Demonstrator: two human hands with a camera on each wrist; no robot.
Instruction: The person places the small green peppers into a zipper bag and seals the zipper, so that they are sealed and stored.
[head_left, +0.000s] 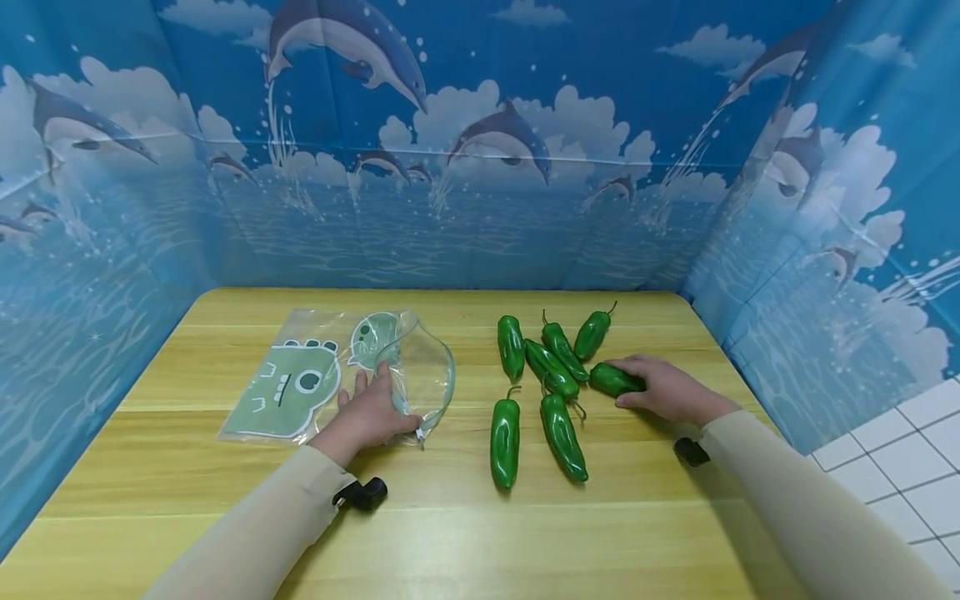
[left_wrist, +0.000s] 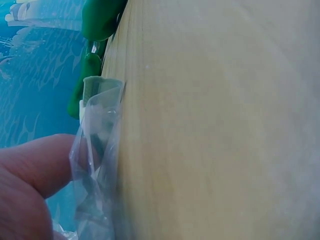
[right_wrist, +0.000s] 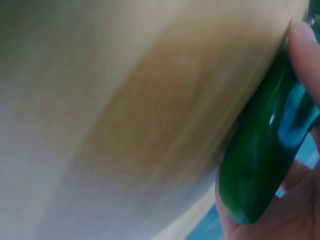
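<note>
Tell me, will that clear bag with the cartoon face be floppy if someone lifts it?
Probably: the clear bag is thin plastic that crumples by the left hand. It's likely light, lying mostly flat. Its green edge might keep some shape, since it makes a curve.

Bag L of peppers

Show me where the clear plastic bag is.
In the head view, the clear bag lies on the left side of the table, touched by the left hand, left of the green peppers.
</note>
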